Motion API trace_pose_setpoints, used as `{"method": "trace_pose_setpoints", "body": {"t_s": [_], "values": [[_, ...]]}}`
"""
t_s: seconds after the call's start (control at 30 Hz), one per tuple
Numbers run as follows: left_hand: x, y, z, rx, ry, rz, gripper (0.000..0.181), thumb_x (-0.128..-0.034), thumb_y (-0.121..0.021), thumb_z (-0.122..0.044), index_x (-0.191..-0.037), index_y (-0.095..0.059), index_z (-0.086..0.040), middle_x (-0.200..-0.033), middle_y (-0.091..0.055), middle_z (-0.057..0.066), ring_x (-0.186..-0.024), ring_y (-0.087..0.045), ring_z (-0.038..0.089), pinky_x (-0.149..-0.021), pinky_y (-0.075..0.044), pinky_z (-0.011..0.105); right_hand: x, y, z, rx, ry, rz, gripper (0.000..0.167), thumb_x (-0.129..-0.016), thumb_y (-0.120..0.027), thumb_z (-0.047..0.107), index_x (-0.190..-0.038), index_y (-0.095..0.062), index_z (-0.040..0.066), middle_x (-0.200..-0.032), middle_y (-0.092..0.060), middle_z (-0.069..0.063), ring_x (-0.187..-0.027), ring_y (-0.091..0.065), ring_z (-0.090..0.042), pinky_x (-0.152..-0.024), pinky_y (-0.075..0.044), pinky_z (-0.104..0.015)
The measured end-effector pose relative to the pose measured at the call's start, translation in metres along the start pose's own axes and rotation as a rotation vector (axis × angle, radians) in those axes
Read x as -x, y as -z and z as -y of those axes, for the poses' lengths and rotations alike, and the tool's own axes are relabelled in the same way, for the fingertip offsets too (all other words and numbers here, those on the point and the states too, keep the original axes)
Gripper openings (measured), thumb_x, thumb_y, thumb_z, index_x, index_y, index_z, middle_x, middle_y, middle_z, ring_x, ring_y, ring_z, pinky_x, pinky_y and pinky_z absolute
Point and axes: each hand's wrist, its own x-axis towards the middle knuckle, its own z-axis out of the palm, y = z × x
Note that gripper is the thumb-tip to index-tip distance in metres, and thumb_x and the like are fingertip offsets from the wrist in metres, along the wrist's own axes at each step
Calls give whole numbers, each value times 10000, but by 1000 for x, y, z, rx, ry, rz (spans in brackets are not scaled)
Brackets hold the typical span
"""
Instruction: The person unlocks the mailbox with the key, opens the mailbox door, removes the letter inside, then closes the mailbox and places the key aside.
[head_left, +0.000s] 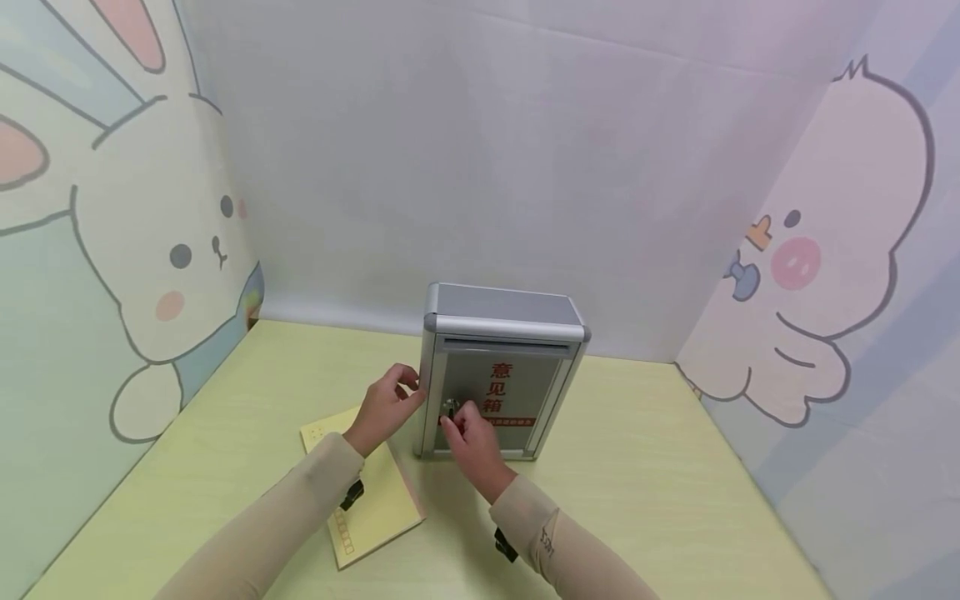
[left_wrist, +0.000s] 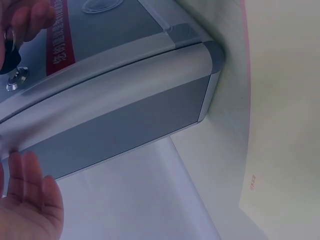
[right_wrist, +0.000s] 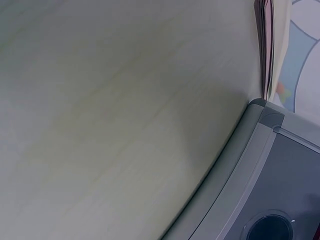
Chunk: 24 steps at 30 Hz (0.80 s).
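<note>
A grey metal suggestion box [head_left: 510, 307] with red Chinese characters stands upright on the table, its door facing me. My right hand [head_left: 480, 450] is at the left part of the door and pinches a black-headed key [left_wrist: 11, 60] with a metal ring. That key sits at the small silver lock [left_wrist: 18, 78]. My left hand [head_left: 384, 408] touches the left edge of the box with its fingertips, the fingers [left_wrist: 31, 177] only slightly bent in the left wrist view. Neither hand shows in the right wrist view, where the lower part of the box [right_wrist: 235, 190] appears.
Left of the box, partly under my left forearm, lies a stack of yellowish envelopes [head_left: 382, 500] with printed postcode squares. The pale yellow table [head_left: 637, 500] ends at a white back wall [head_left: 487, 167]. Side walls carry a cartoon rabbit [head_left: 150, 250] and a cartoon chick [head_left: 840, 208].
</note>
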Motion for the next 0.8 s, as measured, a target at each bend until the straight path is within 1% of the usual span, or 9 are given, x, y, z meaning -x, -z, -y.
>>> {"method": "trace_pose_setpoints", "body": {"t_s": [0.13, 0.23, 0.4, 0.57, 0.6, 0.67, 0.8], "values": [[0, 0, 0, -10, -10, 6, 181, -857, -654, -70, -1000, -559, -11, -902, -599, 98, -743, -529, 198, -648, -447, 305, 0, 0, -1, 13, -15, 1, 245, -982, -535, 130, -790, -392, 80, -613, -358, 56, -498, -311, -21, -479, -307, -232], [0, 1, 0, -33, -17, 10, 203, -844, -670, -65, -1003, -558, -5, -908, -602, 126, -749, -532, 204, -642, -449, 310, 0, -1, -1, 21, -25, 2, 250, -986, -533, 144, -790, -390, 84, -605, -346, 52, -487, -300, -17, -475, -299, -236], [0, 1, 1, -70, -30, 11, 244, -818, -704, -63, -1003, -559, 2, -924, -610, 176, -755, -535, 221, -639, -447, 326, 0, -1, -2, 36, -26, 6, 249, -988, -533, 153, -794, -391, 86, -606, -345, 50, -487, -301, -17, -477, -301, -236], [-1, 1, 1, -89, -38, -1, 249, -806, -719, -67, -989, -563, -3, -912, -614, 176, -737, -526, 216, -627, -436, 323, -1, -1, -1, 63, -10, 10, 244, -988, -528, 138, -795, -388, 86, -604, -341, 57, -482, -299, -24, -470, -301, -229], [-1, 1, 1, -93, -41, -3, 249, -804, -723, -68, -983, -563, -5, -909, -616, 177, -731, -524, 213, -623, -433, 322, -1, -1, 0, 76, -6, 6, 242, -984, -534, 134, -796, -389, 87, -605, -344, 59, -482, -300, -26, -468, -300, -227], [-1, 1, 0, -99, -49, -7, 249, -801, -729, -70, -975, -563, -7, -902, -617, 171, -720, -521, 205, -617, -428, 317, -1, -1, 1, 136, 17, -11, 242, -973, -555, 132, -792, -398, 90, -603, -351, 63, -484, -302, -24, -464, -296, -225], [-1, 1, -2, -108, -54, -10, 247, -797, -739, -78, -958, -562, -15, -868, -609, 113, -703, -514, 186, -608, -423, 307, -1, -1, 1, 311, 64, -53, 243, -940, -610, 142, -787, -426, 102, -598, -386, 73, -485, -310, -11, -461, -300, -219]]}}
